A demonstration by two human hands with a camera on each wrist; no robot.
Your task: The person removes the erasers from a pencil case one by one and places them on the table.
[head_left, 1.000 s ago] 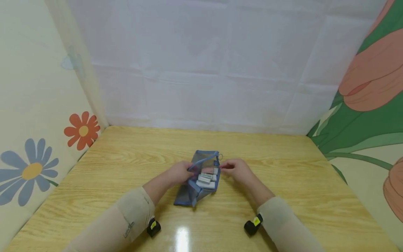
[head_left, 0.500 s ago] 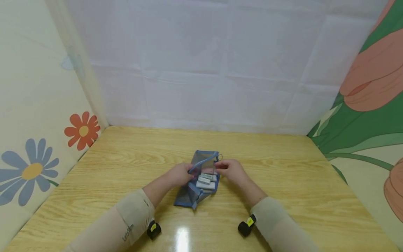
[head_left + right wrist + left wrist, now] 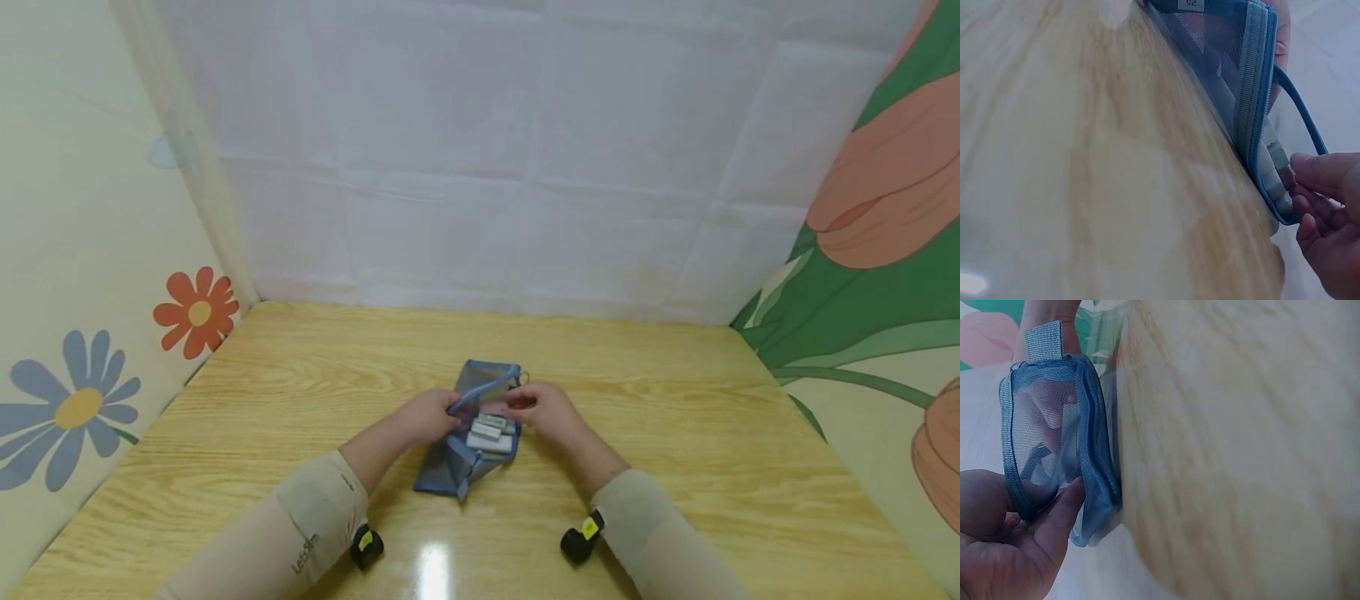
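Observation:
A blue-edged mesh zipper pouch (image 3: 437,475) lies on the table with its mouth spread, near the middle of the head view. Several small white blocks (image 3: 491,443), some with greenish marks, sit inside it. My left hand (image 3: 427,417) pinches the pouch's left edge between thumb and fingers; the left wrist view shows the blue trim (image 3: 1015,481) in that pinch. My right hand (image 3: 551,410) has its thumb and fingertips at the right side of the mouth, beside a pinkish piece (image 3: 493,407). I cannot tell whether those fingertips hold anything.
The wood-grain table (image 3: 675,400) reaches back to a white cloth backdrop (image 3: 480,208). Flower-printed panels stand at left (image 3: 45,250) and right (image 3: 885,333). A metal ring (image 3: 525,377) hangs at the pouch's far corner.
My right hand has moved left, from just outside the pouch's right edge to over its mouth. The left hand keeps its pinch, and the pouch stays almost in place.

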